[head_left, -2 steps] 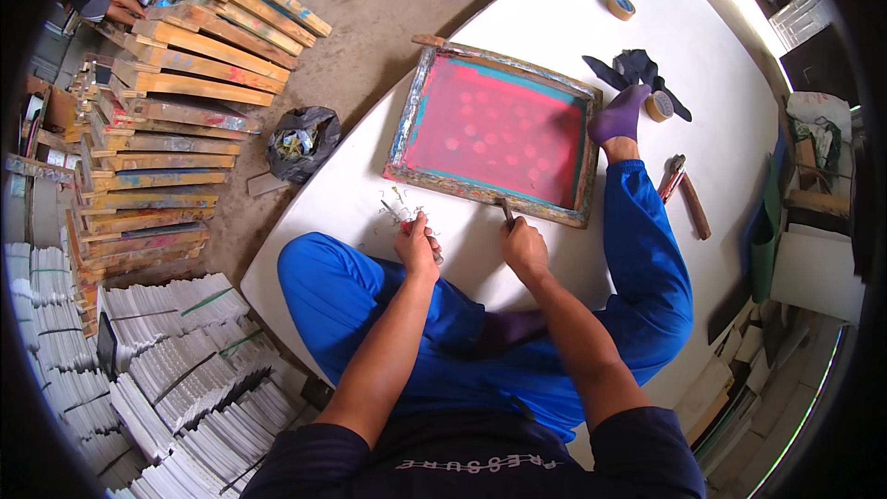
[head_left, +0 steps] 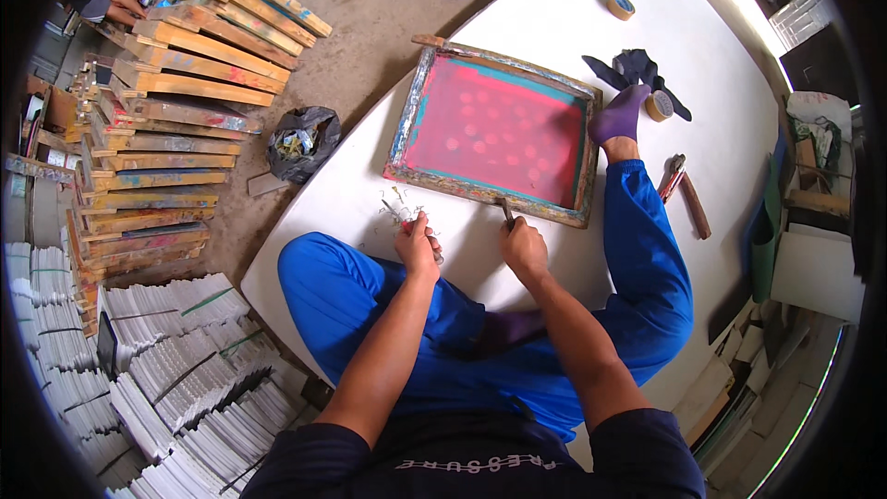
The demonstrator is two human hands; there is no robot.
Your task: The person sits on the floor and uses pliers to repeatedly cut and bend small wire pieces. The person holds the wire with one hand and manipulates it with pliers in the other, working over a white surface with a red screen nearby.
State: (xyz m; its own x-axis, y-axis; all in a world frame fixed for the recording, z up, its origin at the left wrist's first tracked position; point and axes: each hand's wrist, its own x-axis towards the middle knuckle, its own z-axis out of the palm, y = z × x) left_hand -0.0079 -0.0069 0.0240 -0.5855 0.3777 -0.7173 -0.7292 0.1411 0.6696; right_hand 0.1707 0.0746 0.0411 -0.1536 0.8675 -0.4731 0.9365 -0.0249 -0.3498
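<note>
A screen-printing frame with pink mesh lies on the white board before my crossed legs. My right hand is closed round a dark, narrow tool, whose tip meets the frame's near bar; its exact kind is unclear. Left of it, my left hand grips a screwdriver-like tool with a thin shaft and some red at the handle. Small metal bits, perhaps staples, are scattered round that shaft. My foot in a purple sock rests against the frame's right bar.
Red-handled pliers and a brown bar lie right of my leg. Beyond are tape rolls and black cloth. Stacked wooden frames, a black bag and white bundles line the left. Another person is far left.
</note>
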